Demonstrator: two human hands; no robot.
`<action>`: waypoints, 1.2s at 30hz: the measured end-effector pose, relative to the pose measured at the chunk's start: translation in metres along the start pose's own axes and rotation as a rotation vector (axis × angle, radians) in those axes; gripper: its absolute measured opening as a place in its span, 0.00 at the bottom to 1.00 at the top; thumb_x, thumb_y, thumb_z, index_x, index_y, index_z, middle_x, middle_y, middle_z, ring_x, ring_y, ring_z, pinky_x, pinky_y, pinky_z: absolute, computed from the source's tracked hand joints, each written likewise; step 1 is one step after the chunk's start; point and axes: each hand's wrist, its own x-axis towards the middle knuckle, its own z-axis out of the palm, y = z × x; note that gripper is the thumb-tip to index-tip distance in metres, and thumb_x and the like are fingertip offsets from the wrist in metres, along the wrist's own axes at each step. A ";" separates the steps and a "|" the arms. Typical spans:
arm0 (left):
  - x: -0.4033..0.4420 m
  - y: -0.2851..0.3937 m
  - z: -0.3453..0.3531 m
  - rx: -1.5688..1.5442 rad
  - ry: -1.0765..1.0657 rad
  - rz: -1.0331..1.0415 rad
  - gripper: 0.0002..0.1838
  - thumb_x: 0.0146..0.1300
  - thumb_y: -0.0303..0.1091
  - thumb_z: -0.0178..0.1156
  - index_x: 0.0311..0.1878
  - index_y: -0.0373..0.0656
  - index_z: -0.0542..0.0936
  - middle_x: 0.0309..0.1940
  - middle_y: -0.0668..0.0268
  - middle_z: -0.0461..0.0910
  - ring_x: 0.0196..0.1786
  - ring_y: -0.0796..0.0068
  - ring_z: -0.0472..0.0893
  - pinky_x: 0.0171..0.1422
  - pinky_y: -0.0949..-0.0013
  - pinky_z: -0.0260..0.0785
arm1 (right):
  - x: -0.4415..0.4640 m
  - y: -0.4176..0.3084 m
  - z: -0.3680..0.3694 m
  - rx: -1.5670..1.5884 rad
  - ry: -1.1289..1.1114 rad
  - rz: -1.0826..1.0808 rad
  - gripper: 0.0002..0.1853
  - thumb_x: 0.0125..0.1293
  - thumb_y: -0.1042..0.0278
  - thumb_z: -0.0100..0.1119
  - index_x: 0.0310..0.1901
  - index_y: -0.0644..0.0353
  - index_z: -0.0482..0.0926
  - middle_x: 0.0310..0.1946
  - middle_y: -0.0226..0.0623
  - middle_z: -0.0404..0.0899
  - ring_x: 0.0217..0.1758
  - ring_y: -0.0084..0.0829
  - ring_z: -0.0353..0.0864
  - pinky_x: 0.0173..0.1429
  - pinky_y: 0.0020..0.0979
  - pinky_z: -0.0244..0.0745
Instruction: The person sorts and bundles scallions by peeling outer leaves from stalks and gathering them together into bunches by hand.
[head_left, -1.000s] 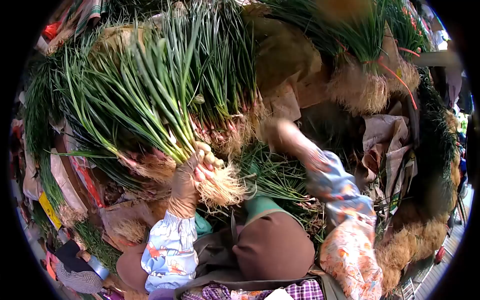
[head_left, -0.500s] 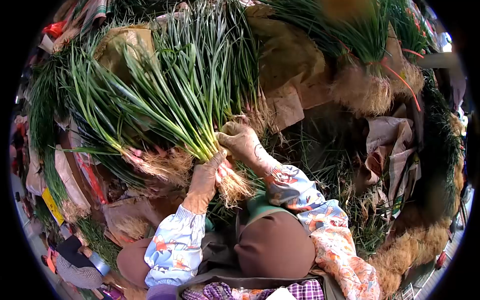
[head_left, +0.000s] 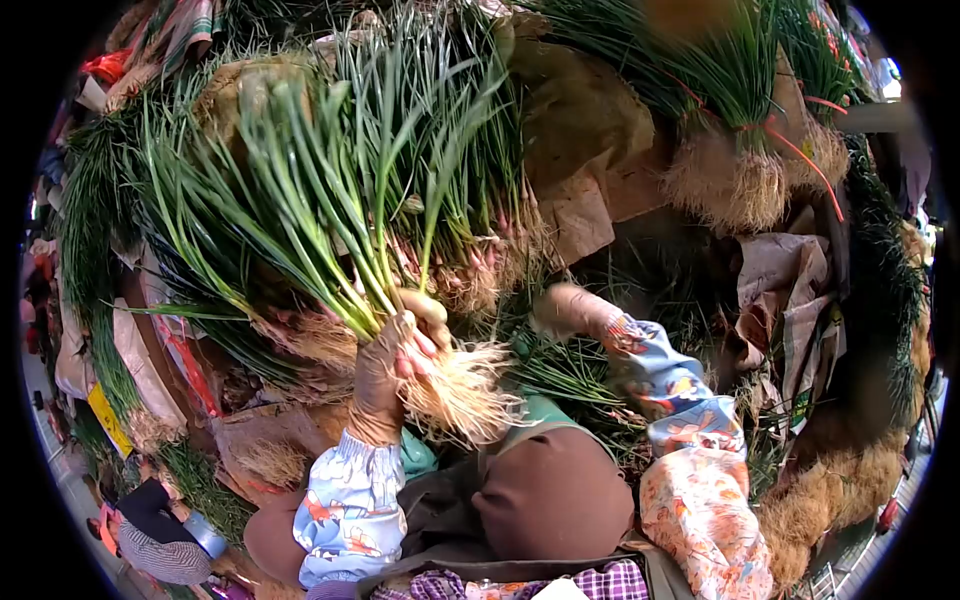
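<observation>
A bunch of green onions [head_left: 372,285] is held raised in front of the person's brown-covered knee [head_left: 555,490], with its tops slanted up and to the left. By the left-hand grip [head_left: 385,350] it is clasped low down, the fingers wrapped around the pale stems and thumb side turned toward the leaves. The right-hand grip [head_left: 572,310] is seen well apart from the bunch, near loose onion stalks [head_left: 560,370]; it is blurred by motion, so whether it is spread or pressed together cannot be told.

The bunch should be found light and springy. The stems are judged firm enough to be gathered tightly, while the long leaves are likely to be bent or creased if squeezed, and a little slipping may be expected on their smooth skins. It is best taken just above the bulbs [head_left: 415,358], where the stalks are drawn closest together; the thin roots [head_left: 465,390] could be snapped if pulled.

The leaves are coloured deep green, paling to yellow-green and white lower down. Pinkish bulbs are shown beside the fingers, and below them a dense, straw-coloured tuft is formed by the roots.
</observation>
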 end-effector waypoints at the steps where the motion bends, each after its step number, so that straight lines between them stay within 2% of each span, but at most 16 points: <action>1: 0.003 -0.003 -0.018 0.098 0.014 -0.077 0.15 0.62 0.42 0.54 0.37 0.36 0.74 0.24 0.65 0.72 0.24 0.81 0.71 0.25 0.82 0.64 | -0.012 -0.003 0.004 0.267 -0.098 -0.121 0.15 0.64 0.59 0.46 0.36 0.61 0.79 0.34 0.40 0.81 0.34 0.38 0.80 0.37 0.33 0.75; 4: 0.017 -0.021 -0.011 0.007 -0.072 -0.064 0.21 0.58 0.40 0.57 0.48 0.32 0.73 0.26 0.67 0.74 0.26 0.80 0.73 0.26 0.81 0.65 | 0.010 -0.011 -0.083 0.539 0.411 0.578 0.27 0.62 0.42 0.45 0.31 0.64 0.77 0.30 0.45 0.80 0.33 0.43 0.79 0.39 0.41 0.72; 9: 0.001 0.012 0.011 -0.025 -0.195 -0.020 0.25 0.58 0.41 0.59 0.54 0.35 0.69 0.23 0.69 0.69 0.26 0.78 0.69 0.33 0.73 0.67 | 0.068 0.026 -0.090 0.577 0.951 0.500 0.19 0.59 0.50 0.53 0.36 0.60 0.78 0.27 0.44 0.80 0.34 0.41 0.80 0.39 0.39 0.73; 10: -0.004 0.017 0.027 -0.186 -0.245 0.042 0.21 0.59 0.40 0.58 0.50 0.37 0.70 0.23 0.68 0.67 0.26 0.77 0.68 0.36 0.69 0.70 | 0.062 0.026 -0.085 0.573 0.947 0.492 0.19 0.59 0.50 0.53 0.36 0.60 0.78 0.27 0.44 0.80 0.34 0.41 0.80 0.39 0.39 0.73; 12: 0.003 0.012 0.018 -0.265 -0.153 0.030 0.15 0.59 0.37 0.58 0.45 0.38 0.71 0.27 0.63 0.72 0.34 0.69 0.76 0.40 0.70 0.72 | 0.029 0.031 -0.058 0.396 0.410 -0.105 0.15 0.58 0.54 0.53 0.31 0.60 0.78 0.29 0.44 0.79 0.32 0.39 0.79 0.39 0.37 0.73; 15: 0.012 -0.007 0.001 -0.250 -0.111 -0.051 0.13 0.58 0.37 0.58 0.42 0.39 0.73 0.25 0.65 0.74 0.35 0.64 0.79 0.43 0.66 0.74 | -0.031 -0.009 -0.005 0.133 -0.235 -0.285 0.11 0.56 0.60 0.52 0.30 0.58 0.79 0.29 0.41 0.80 0.27 0.36 0.77 0.36 0.36 0.74; 19: 0.013 -0.017 -0.001 -0.316 -0.166 -0.107 0.13 0.58 0.37 0.59 0.42 0.40 0.73 0.20 0.69 0.68 0.30 0.67 0.76 0.39 0.65 0.73 | 0.018 0.031 -0.029 0.094 0.318 0.270 0.14 0.54 0.59 0.57 0.36 0.60 0.79 0.29 0.43 0.79 0.31 0.40 0.79 0.35 0.39 0.72; 21: 0.010 -0.011 0.006 -0.266 -0.150 -0.060 0.13 0.58 0.37 0.58 0.42 0.40 0.72 0.20 0.69 0.69 0.31 0.68 0.77 0.38 0.66 0.72 | 0.020 0.018 -0.094 0.541 0.707 0.607 0.17 0.56 0.54 0.56 0.35 0.61 0.78 0.28 0.45 0.79 0.31 0.45 0.78 0.37 0.41 0.72; 23: 0.012 -0.004 0.010 -0.194 -0.149 -0.044 0.11 0.58 0.35 0.58 0.41 0.39 0.73 0.26 0.64 0.75 0.34 0.70 0.77 0.39 0.69 0.72 | 0.049 0.028 -0.113 0.624 0.515 0.625 0.20 0.57 0.50 0.54 0.34 0.63 0.78 0.26 0.48 0.78 0.32 0.50 0.78 0.38 0.43 0.71; 24: 0.013 -0.004 0.010 -0.154 -0.092 -0.086 0.10 0.59 0.34 0.58 0.40 0.39 0.74 0.31 0.61 0.77 0.35 0.71 0.77 0.40 0.70 0.73 | 0.056 0.028 -0.116 0.672 0.470 0.647 0.19 0.57 0.52 0.56 0.31 0.64 0.78 0.22 0.45 0.77 0.27 0.41 0.78 0.35 0.38 0.71; 26: 0.015 -0.004 0.019 -0.065 -0.015 -0.083 0.09 0.60 0.33 0.57 0.40 0.38 0.76 0.44 0.55 0.78 0.36 0.73 0.77 0.44 0.71 0.73 | 0.046 0.013 -0.111 0.903 0.668 0.570 0.17 0.57 0.55 0.57 0.31 0.64 0.78 0.20 0.41 0.77 0.25 0.34 0.76 0.33 0.34 0.71; 29: 0.016 -0.016 0.022 0.164 0.027 -0.060 0.16 0.60 0.34 0.58 0.49 0.38 0.75 0.29 0.65 0.78 0.25 0.83 0.76 0.26 0.84 0.66 | 0.017 -0.039 -0.098 1.645 0.856 0.220 0.09 0.57 0.65 0.60 0.33 0.63 0.78 0.23 0.28 0.75 0.27 0.20 0.72 0.32 0.21 0.69; 30: 0.017 -0.021 0.021 0.160 0.049 -0.138 0.19 0.60 0.36 0.58 0.52 0.38 0.73 0.23 0.69 0.75 0.20 0.85 0.74 0.19 0.86 0.59 | 0.007 -0.059 -0.101 1.496 0.732 0.337 0.09 0.58 0.65 0.60 0.35 0.63 0.78 0.25 0.29 0.76 0.30 0.19 0.72 0.34 0.20 0.69; 31: 0.014 -0.019 0.018 0.307 0.028 -0.148 0.17 0.59 0.39 0.59 0.46 0.37 0.75 0.30 0.63 0.77 0.24 0.83 0.74 0.25 0.84 0.63 | 0.010 -0.077 -0.089 1.674 0.840 0.155 0.11 0.59 0.64 0.60 0.33 0.64 0.78 0.24 0.30 0.76 0.27 0.19 0.72 0.32 0.20 0.69; 34: 0.014 -0.025 0.010 0.339 0.087 -0.147 0.18 0.59 0.43 0.59 0.43 0.37 0.76 0.22 0.64 0.75 0.21 0.83 0.73 0.22 0.84 0.60 | 0.018 -0.097 -0.080 1.161 0.907 0.207 0.11 0.58 0.64 0.60 0.32 0.65 0.77 0.23 0.33 0.77 0.25 0.20 0.73 0.29 0.22 0.70; 36: 0.012 -0.024 0.008 0.357 0.179 -0.192 0.17 0.58 0.43 0.60 0.40 0.37 0.77 0.23 0.62 0.77 0.21 0.82 0.73 0.22 0.82 0.60 | 0.008 -0.111 -0.100 1.381 0.804 0.270 0.11 0.58 0.64 0.60 0.32 0.65 0.77 0.21 0.35 0.76 0.24 0.22 0.75 0.28 0.25 0.71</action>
